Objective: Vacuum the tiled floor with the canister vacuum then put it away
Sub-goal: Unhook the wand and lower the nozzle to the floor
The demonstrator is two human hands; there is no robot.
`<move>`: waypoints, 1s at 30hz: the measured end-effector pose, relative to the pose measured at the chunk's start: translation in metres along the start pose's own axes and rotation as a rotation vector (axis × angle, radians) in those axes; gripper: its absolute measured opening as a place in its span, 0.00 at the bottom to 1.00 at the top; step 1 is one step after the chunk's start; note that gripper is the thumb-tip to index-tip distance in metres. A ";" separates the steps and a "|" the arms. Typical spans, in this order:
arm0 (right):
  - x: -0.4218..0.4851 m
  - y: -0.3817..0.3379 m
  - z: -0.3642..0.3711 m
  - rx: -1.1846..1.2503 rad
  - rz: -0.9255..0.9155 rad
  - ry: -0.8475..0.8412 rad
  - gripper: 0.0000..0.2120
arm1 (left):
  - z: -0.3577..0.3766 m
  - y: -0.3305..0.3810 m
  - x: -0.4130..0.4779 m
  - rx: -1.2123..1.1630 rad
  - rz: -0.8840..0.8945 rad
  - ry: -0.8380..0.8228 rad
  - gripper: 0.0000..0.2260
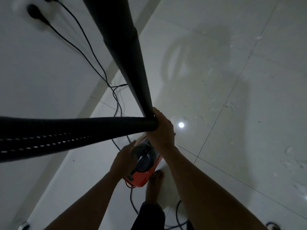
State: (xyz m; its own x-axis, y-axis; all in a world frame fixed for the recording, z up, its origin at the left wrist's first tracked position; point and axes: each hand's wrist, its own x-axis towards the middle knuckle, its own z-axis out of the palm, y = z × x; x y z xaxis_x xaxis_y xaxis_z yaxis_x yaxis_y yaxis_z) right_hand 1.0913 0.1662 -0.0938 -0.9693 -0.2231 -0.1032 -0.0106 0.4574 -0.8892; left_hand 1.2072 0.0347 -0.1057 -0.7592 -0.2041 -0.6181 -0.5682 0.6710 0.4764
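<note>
Centrally, item one: right hand [162,130], fingers curled round the end of the black wand [119,47] at the point where the ribbed black hose [66,135] joins it. The wand runs up to the top edge of the frame; the hose runs off the left edge.

Item two: left hand [126,156], lower centre, fingers fairly straight and holding nothing, lying against or just beside the dark top of the canister vacuum [142,171]; blur hides whether they touch.

Item three: the canister vacuum, red body with a dark carry handle, on the tiled floor [232,80] below both hands, near the white wall at left.

Item four: bare foot [154,185], just beside the canister's lower right.

Item five: wall socket [34,12], upper left, with dark plugs; thin black cords [99,67] trail down from it to the floor.

Item six: round light reflection [181,125] on the glossy tile, right of the right hand.
</note>
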 end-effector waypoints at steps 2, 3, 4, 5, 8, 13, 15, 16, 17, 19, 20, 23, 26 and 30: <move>-0.004 -0.005 -0.002 0.018 0.036 0.005 0.05 | -0.027 0.039 -0.012 -0.313 -0.067 0.183 0.10; -0.004 -0.007 -0.002 0.031 0.043 0.011 0.05 | -0.043 0.053 -0.016 -0.443 -0.053 0.246 0.09; -0.005 -0.010 -0.005 0.037 0.048 0.010 0.04 | -0.064 0.070 -0.022 -0.591 -0.045 0.268 0.09; -0.007 -0.009 -0.006 0.039 0.047 -0.001 0.04 | -0.085 0.084 -0.026 -0.748 -0.038 0.240 0.11; -0.015 -0.003 -0.010 -0.030 0.107 -0.106 0.07 | -0.145 0.119 -0.037 -0.856 0.164 0.152 0.23; -0.028 -0.029 -0.042 -0.036 0.227 -0.272 0.20 | -0.198 0.158 -0.059 -0.839 0.267 -0.118 0.31; -0.033 -0.054 -0.059 0.009 0.187 -0.328 0.30 | -0.211 0.174 -0.072 -0.792 0.280 -0.225 0.27; -0.035 -0.070 -0.069 0.032 0.181 -0.364 0.37 | -0.218 0.179 -0.080 -0.771 0.282 -0.279 0.25; -0.035 -0.081 -0.076 0.071 0.187 -0.401 0.42 | -0.223 0.180 -0.087 -0.776 0.287 -0.337 0.23; -0.033 -0.112 -0.093 0.118 0.245 -0.450 0.41 | -0.239 0.180 -0.102 -0.875 0.307 -0.451 0.22; -0.031 -0.129 -0.104 0.111 0.260 -0.443 0.34 | -0.250 0.183 -0.111 -0.927 0.304 -0.479 0.20; -0.029 -0.171 -0.126 0.070 0.247 -0.364 0.11 | -0.283 0.204 -0.152 -0.932 0.215 -0.462 0.24; -0.039 -0.231 -0.146 0.299 0.601 -0.313 0.09 | -0.325 0.228 -0.201 -0.974 0.214 -0.550 0.37; -0.056 -0.289 -0.156 0.993 1.104 -0.132 0.15 | -0.357 0.250 -0.248 -0.828 0.302 -0.560 0.35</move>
State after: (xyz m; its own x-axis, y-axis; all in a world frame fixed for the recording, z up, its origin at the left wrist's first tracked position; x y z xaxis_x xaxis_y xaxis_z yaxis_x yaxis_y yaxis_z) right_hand 1.1098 0.1810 0.2385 -0.3470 -0.2628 -0.9003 0.9156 -0.3030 -0.2644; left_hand 1.1396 -0.0015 0.3901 -0.7706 0.3922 -0.5023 -0.5793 -0.1025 0.8086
